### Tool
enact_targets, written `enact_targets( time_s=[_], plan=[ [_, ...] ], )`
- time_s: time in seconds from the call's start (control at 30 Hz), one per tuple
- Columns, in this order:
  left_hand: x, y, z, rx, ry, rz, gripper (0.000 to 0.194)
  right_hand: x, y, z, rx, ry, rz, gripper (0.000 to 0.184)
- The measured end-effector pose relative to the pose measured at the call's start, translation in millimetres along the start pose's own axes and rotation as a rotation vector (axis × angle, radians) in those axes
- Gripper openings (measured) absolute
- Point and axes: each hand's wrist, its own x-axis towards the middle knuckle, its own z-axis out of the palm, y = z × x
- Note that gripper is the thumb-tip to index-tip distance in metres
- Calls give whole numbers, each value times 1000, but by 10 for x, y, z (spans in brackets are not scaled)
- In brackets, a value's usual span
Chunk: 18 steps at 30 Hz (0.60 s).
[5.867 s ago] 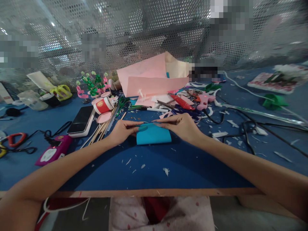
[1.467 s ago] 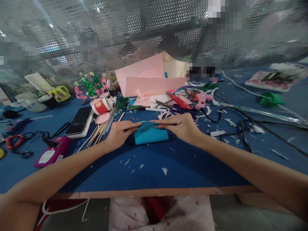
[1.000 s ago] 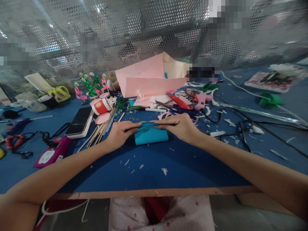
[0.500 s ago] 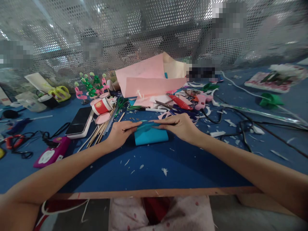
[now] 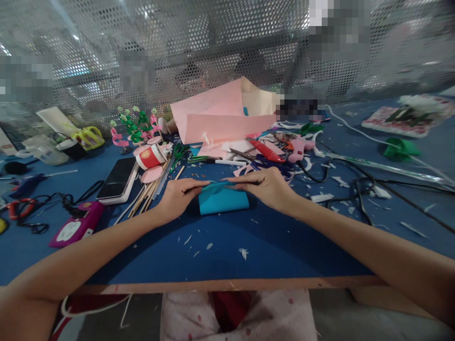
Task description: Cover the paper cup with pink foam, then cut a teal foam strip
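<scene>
A folded piece of bright blue paper [image 5: 223,201] is held over the blue tabletop, its rounded fold facing me. My left hand [image 5: 177,198] pinches its far left corner between thumb and fingers. At the far right edge my right hand [image 5: 266,188] grips the same paper, thumb beneath and fingers on top. Beyond the paper lie a white pen [image 5: 230,162] and green-handled scissors [image 5: 177,152]. Left of my left hand are thin wooden sticks [image 5: 145,198]. Fingertips partly hide the paper's upper edge.
Pink paper sheets [image 5: 227,125] stand at the back against the perforated metal screen. A red-and-white paper cup [image 5: 151,157], a phone [image 5: 118,179] and a purple power strip [image 5: 78,223] lie to the left. A pink glue gun [image 5: 298,148] and black cables [image 5: 362,189] lie right, among paper scraps.
The blue paper's upper edge has shifted slightly between my fingertips. Both hands keep their grip in nearly the same place.
</scene>
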Motion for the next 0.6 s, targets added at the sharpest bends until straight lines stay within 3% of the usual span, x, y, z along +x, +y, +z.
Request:
enact_targets(
  time_s=[0.6],
  plan=[
    [4, -18, 3, -30, 4, 17, 21, -1, 26, 5, 17, 17, -46, 20]
  ],
)
